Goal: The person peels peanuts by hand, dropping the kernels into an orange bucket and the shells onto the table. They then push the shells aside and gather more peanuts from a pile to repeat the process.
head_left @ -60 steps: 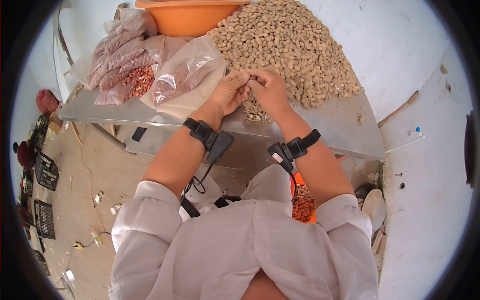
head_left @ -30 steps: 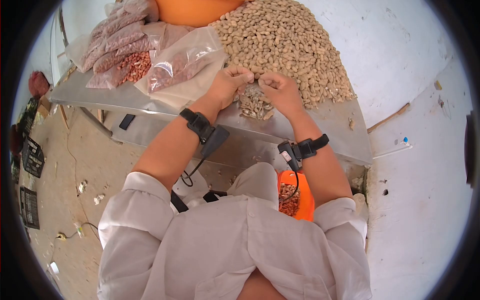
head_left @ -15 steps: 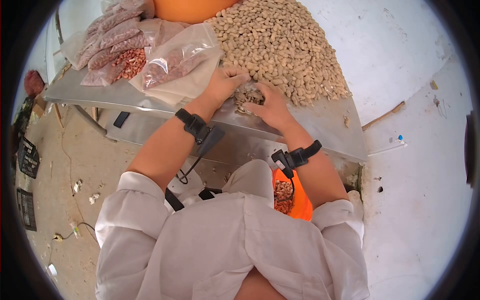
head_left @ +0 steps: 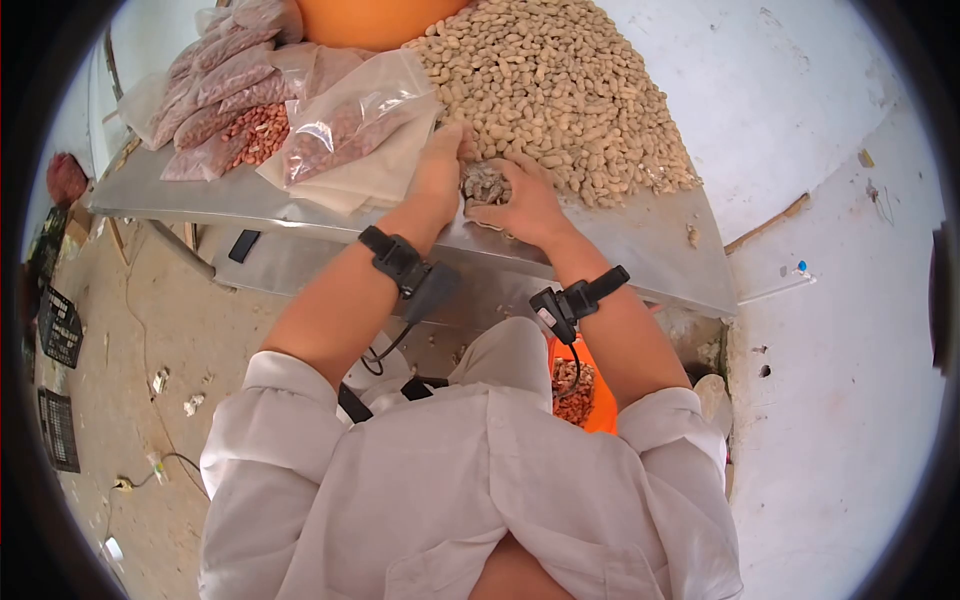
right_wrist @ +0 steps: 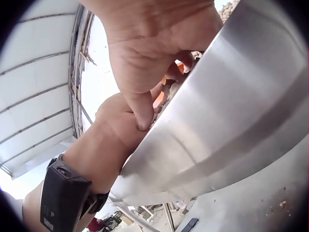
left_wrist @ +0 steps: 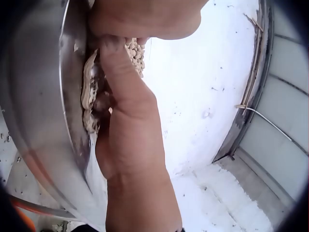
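A small heap of empty peanut shells (head_left: 486, 184) lies on the metal table near its front edge; the left wrist view shows some shells (left_wrist: 89, 89) close up. From the right, the right hand (head_left: 530, 204) cups the heap, thumb at the near side and fingers round the far side. On the heap's left stands the left hand (head_left: 440, 170), palm side toward the shells, fingers extended and partly out of sight. In the right wrist view the right hand (right_wrist: 149, 53) reaches down over the shells, its thumb close to the left hand (right_wrist: 118, 121).
Behind the hands rises a large pile of unshelled peanuts (head_left: 560, 90). Clear bags of red kernels (head_left: 350, 130) and an orange basin (head_left: 380, 22) are at the back left. Below the table's front edge (head_left: 640, 285) is an orange container (head_left: 601, 405) with kernels.
Both hands have parted from a fingertip pose above the shells and come down to either side of them. The right hand has curled round the heap; the left hand's fingers have straightened.
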Demonstrator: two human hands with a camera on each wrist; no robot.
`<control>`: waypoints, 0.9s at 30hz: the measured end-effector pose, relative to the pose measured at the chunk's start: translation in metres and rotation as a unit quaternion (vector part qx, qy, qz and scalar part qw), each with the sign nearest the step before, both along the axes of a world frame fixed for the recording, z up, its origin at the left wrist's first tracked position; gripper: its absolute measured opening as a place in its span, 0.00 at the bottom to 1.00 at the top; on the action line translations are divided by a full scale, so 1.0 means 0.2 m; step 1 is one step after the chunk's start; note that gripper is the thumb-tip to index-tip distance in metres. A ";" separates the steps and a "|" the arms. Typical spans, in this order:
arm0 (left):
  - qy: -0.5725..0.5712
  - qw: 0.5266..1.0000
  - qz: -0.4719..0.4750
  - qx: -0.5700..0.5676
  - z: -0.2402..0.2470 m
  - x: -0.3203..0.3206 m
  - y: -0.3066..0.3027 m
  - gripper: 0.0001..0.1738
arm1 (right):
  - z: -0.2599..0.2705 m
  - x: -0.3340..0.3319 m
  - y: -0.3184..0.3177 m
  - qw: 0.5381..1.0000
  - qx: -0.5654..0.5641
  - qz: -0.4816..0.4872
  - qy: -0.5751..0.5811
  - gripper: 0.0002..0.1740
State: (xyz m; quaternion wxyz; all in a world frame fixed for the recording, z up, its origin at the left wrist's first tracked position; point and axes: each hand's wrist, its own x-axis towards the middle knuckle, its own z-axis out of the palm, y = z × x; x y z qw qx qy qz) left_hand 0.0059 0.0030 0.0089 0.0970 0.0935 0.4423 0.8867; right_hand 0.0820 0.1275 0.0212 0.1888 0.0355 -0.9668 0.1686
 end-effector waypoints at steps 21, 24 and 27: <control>0.237 0.940 0.067 -0.235 -0.06 0.01 -0.17 0.14 | -0.10 0.00 0.01 0.992 0.054 0.029 0.110 0.16; 0.231 0.943 0.091 -0.221 -0.06 0.01 -0.14 0.15 | -0.06 0.03 0.00 0.991 0.041 0.049 0.118 0.17; 0.182 0.965 0.096 -0.163 -0.04 0.02 -0.15 0.15 | -0.06 0.00 -0.07 0.983 0.031 0.097 0.150 0.17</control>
